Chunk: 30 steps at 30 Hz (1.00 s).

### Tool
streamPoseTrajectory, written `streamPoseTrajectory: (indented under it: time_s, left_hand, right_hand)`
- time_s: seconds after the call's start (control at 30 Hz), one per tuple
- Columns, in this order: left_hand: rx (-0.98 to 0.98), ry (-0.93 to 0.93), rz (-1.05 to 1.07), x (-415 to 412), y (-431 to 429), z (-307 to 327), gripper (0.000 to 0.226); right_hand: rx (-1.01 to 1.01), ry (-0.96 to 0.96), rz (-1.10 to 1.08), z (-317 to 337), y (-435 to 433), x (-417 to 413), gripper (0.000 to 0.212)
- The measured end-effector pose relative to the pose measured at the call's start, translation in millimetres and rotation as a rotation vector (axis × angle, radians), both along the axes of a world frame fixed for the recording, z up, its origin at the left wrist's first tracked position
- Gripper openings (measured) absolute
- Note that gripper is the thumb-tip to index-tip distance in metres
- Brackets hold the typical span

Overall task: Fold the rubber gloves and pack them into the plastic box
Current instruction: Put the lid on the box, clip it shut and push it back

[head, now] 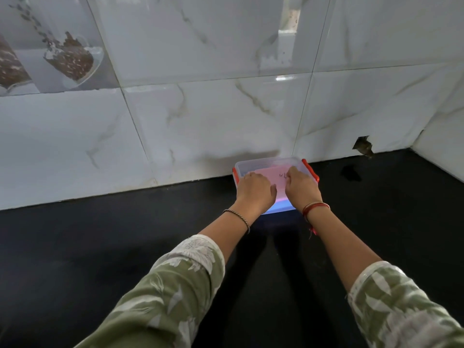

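Against the tiled wall (200, 126), at the far edge of the black tabletop (100, 247), stands the plastic box (266, 164), and both your hands are over it. The box is clear, with red clips (311, 170) on its two short sides; one clip shows at the left of the box and one at the right. Inside the box you can see something pink (272, 174) with a small dark mark on it; it looks like the rubber gloves, but the folded shape is not clear enough to tell.

Your left hand (254, 189) lies palm down on the left part of the box, with the fingers stretched toward the wall and rather flat. Your right hand (302, 185) is on the right part of the box, with the fingers bent down onto the pink thing. Whether either hand really grips anything, I cannot tell, because the fingertips are hidden.

Near the front of the box, between your two wrists, the plastic shines bluish. You wear a thin dark bangle (238, 217) on the left wrist and red threads (315, 208) on the right wrist. Your sleeves (175, 285) are green with pale leaves. To the right of the box, a small dark hole (362, 145) is in the wall, just above the tabletop.
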State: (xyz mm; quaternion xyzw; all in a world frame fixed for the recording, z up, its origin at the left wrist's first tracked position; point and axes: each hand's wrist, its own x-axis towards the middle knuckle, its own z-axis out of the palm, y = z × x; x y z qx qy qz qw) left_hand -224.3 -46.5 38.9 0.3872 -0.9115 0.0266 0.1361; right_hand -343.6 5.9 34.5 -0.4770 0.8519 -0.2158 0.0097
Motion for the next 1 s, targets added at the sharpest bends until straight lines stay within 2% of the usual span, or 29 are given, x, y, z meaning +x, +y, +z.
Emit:
streamPoseTrajectory:
  time_s: [0.5,0.77,0.9,1.0]
  left_hand:
    - [0.084,0.008,0.011,-22.1,-40.9,1.8,0.046]
    - [0.244,0.032,-0.033,-15.5,-44.7,6.7,0.044]
    - [0.2,0.225,-0.081,0.0,-38.0,19.9,0.027]
    - [0.065,0.318,-0.131,6.4,-37.7,54.5,0.031]
  right_hand:
    - [0.012,0.019,0.008,4.9,-35.4,-22.8,0.017]
    - [0.027,-0.019,0.039,7.2,-37.4,-24.9,0.024]
    - [-0.121,-0.084,0.099,18.0,-25.4,-22.7,0.034]
    - [-0.274,-0.022,0.144,39.6,-21.6,-15.3,0.04]
